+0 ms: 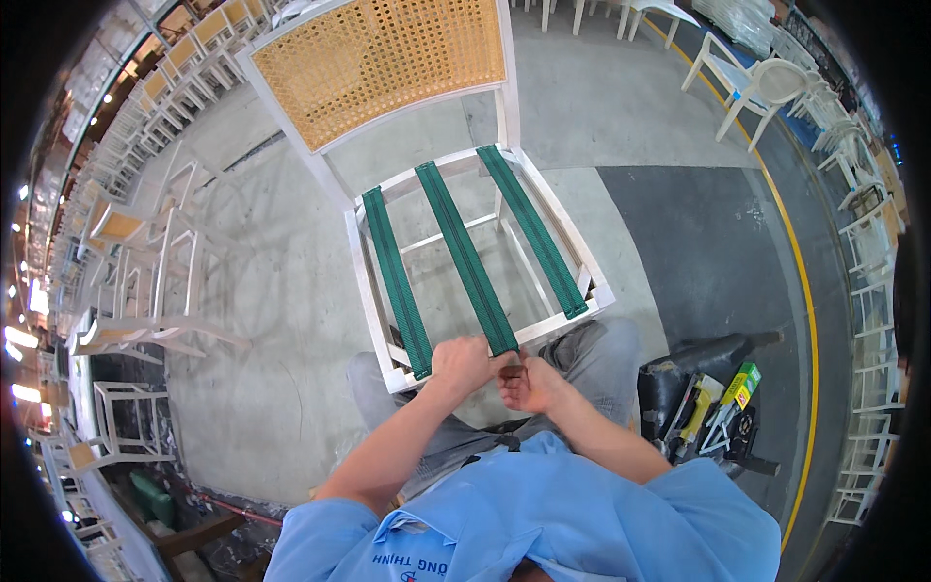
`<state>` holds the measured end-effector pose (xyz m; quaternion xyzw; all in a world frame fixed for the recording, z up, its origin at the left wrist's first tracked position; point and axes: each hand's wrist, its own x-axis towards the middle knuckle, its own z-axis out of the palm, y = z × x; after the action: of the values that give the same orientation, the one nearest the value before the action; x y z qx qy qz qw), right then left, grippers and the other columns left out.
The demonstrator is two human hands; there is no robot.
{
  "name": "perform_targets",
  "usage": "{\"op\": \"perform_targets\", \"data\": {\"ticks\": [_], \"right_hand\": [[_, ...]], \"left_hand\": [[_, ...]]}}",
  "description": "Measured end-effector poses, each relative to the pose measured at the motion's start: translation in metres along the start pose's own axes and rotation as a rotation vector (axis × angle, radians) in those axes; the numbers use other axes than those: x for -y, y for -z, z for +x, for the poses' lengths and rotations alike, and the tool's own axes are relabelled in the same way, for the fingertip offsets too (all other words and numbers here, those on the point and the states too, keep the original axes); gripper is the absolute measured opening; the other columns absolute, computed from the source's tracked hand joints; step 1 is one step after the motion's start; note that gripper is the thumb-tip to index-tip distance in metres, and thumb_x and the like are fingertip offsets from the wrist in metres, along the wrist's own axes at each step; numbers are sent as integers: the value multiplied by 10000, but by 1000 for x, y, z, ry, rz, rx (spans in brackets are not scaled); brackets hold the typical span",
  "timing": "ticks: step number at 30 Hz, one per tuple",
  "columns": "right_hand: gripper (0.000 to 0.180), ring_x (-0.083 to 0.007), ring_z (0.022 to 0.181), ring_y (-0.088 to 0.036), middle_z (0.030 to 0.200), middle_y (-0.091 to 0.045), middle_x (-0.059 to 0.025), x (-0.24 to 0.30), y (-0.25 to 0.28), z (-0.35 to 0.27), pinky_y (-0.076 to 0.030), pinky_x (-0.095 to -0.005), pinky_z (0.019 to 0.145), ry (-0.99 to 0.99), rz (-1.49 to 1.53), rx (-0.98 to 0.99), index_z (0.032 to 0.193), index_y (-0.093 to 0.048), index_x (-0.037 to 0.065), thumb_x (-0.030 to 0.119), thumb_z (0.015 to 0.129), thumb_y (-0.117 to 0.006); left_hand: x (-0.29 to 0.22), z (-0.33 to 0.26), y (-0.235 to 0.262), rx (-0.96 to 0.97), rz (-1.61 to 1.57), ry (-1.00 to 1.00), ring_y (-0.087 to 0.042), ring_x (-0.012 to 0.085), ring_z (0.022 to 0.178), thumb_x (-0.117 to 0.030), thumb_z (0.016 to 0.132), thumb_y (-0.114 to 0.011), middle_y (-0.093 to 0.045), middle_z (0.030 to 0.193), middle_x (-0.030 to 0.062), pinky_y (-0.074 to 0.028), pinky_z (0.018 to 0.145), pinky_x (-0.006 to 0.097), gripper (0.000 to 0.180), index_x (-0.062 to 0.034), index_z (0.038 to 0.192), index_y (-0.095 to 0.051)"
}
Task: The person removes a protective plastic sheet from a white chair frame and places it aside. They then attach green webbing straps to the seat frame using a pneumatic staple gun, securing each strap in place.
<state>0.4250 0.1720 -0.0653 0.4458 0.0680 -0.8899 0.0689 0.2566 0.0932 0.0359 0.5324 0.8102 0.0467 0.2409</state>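
A white chair frame (567,242) with a woven cane back (383,58) stands in front of me. Three green webbing straps run front to back over its open seat. My left hand (461,362) grips the near end of the middle strap (465,257) at the front rail. My right hand (529,383) sits close beside it, closed on a small dark object I cannot make out, touching the same strap end. The left strap (396,281) and right strap (533,228) lie flat across the frame.
A dark stool (679,373) at my right carries hand tools (708,412) and a small green box (742,383). Rows of white chair frames (145,252) line the left side and more chairs (766,87) stand at the right, along a yellow floor line (810,320).
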Motion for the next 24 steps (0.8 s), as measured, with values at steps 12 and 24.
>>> {"op": "perform_targets", "data": {"ticks": [12,24], "right_hand": [[296,-280,584,-579,785,-615,-114,48,-14,87,-489,-439,506,244,609,88,952,-601,46,320,1012,-505],[240,-235,512,-485,652,-520,-76,44,16,157,-394,-415,464,419,191,-515,801,-532,68,167,956,-378]], "left_hand": [[-3,0,-2,0,44,11,-754,358,801,-725,862,-643,-753,809,190,-591,709,471,708,-29,838,-770],[1,9,12,131,-65,-8,-741,362,788,-666,892,-662,-726,806,210,-574,691,491,689,17,965,-722]]}}
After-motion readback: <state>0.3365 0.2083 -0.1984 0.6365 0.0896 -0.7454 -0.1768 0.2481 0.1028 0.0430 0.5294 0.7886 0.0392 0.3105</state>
